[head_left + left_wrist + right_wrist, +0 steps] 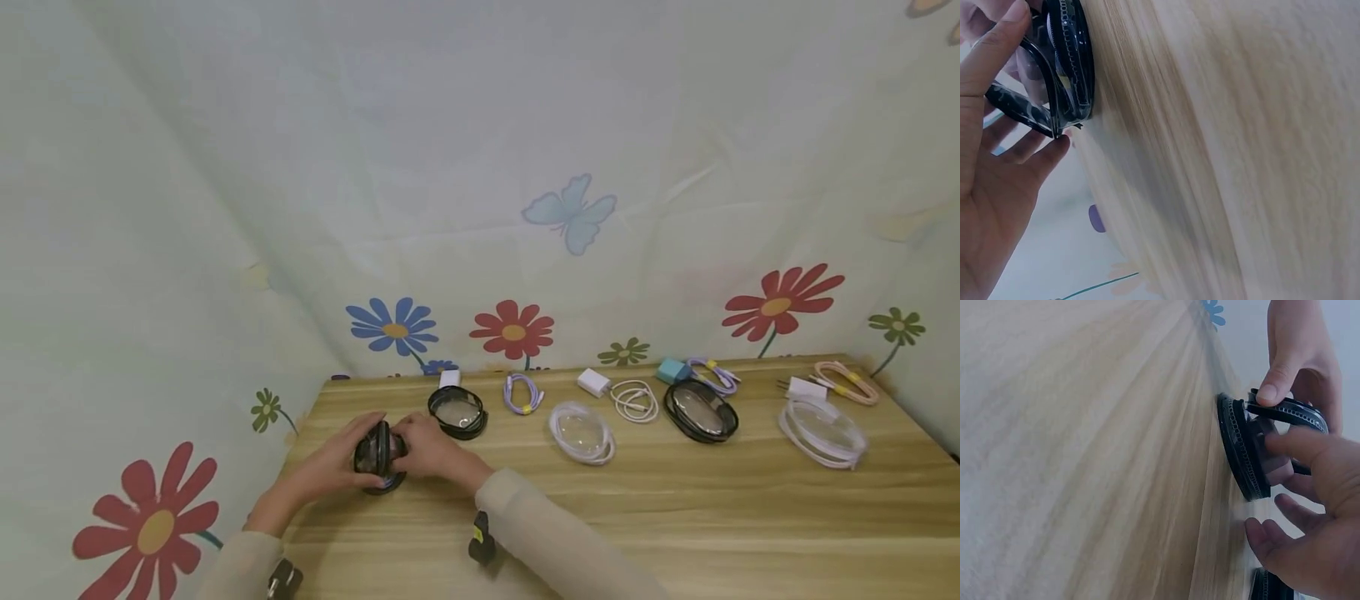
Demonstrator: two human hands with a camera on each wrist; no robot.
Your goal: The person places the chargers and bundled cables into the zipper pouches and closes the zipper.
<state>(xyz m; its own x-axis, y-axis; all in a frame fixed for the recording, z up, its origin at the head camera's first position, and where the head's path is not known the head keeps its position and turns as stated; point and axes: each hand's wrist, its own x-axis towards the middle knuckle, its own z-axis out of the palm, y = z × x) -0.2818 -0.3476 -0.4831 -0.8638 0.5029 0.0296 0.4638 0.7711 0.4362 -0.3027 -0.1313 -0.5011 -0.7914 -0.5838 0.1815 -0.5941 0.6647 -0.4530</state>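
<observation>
A round clear zip case with black edging point(369, 457) stands unzipped at the table's left, its lid raised. My left hand point(330, 462) grips the lid between thumb and fingers; in the left wrist view the black-edged lid point(1038, 78) shows close to the thumb. Inside the case my right hand point(429, 446) pinches a pale block, apparently a charger point(1280, 470), between thumb and finger. Its other fingers spread loosely beside the case point(1238, 447). The fingertips inside are slightly blurred, and the hands hide much of the case from above.
Another black-edged case point(482, 417) lies just right of the hands, with a white charger point(450, 379) behind it. Farther right are a white-edged case point(555, 433), a purple cable point(510, 390), a white cable point(637, 419) and a blue charger point(672, 371). A patterned cloth hangs behind the table.
</observation>
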